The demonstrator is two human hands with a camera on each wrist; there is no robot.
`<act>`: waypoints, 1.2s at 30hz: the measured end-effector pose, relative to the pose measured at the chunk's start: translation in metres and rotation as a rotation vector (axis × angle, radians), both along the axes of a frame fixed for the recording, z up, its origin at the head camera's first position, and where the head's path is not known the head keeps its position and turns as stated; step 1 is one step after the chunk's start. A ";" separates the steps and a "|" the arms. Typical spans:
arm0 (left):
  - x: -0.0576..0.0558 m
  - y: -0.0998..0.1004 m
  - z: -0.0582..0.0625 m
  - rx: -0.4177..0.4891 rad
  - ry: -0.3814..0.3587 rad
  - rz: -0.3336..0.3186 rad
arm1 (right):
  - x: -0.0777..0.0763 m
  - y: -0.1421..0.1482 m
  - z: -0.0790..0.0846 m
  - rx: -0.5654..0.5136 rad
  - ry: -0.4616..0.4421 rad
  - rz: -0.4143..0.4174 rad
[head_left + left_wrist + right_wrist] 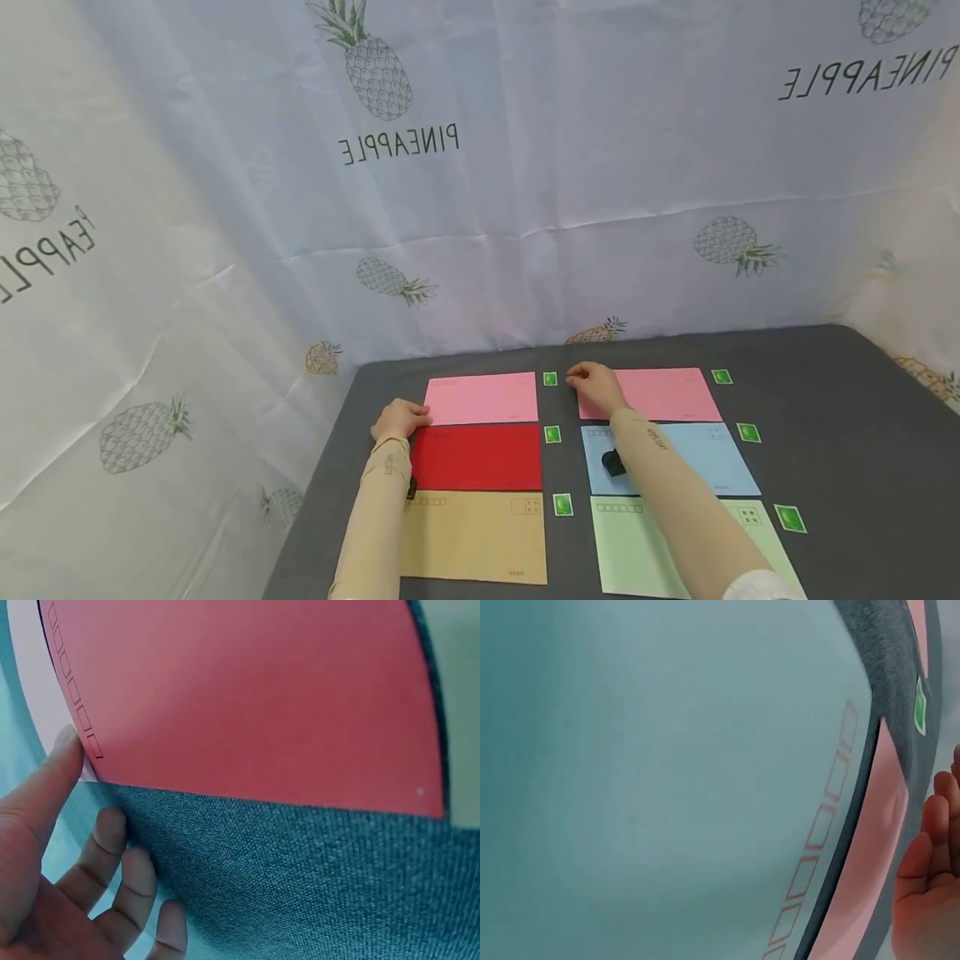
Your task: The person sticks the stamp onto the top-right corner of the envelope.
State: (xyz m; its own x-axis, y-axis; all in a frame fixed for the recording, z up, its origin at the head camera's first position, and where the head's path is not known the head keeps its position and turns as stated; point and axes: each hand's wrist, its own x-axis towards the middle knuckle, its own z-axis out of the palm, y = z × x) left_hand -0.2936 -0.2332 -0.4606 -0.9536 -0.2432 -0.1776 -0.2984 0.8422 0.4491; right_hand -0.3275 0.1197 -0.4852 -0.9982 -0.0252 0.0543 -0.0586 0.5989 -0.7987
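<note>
My left hand [400,419] is at the lower left corner of the left pink envelope [480,398], just above the red envelope [477,458]. In the left wrist view its thumb [54,776] lies over the border between those two envelopes, and the other fingers are loosely bent beside the table edge. My right hand [597,387] is over the upper left corner of the right pink envelope [667,394], near a small green stamp [550,379]. In the right wrist view its fingers [935,825] are close together with nothing visible in them; a light blue envelope [690,765] fills most of that view.
A tan envelope [474,537] and a light green envelope [626,550] lie nearest on the dark table [847,417]. Several green stamps [791,518] lie to the right of the envelopes. A pineapple-print curtain [525,192] hangs behind the table.
</note>
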 end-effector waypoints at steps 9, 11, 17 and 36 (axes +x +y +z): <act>-0.001 -0.007 -0.001 0.050 0.002 0.005 | -0.008 -0.021 0.005 -0.075 -0.014 -0.011; 0.000 -0.008 -0.001 0.055 0.003 0.003 | -0.010 -0.024 0.005 -0.089 -0.026 -0.013; 0.002 -0.011 -0.005 0.086 0.019 0.003 | -0.009 -0.028 0.001 -0.075 -0.032 -0.011; 0.000 -0.014 -0.009 0.152 0.013 0.009 | -0.016 -0.036 -0.005 0.135 -0.065 -0.049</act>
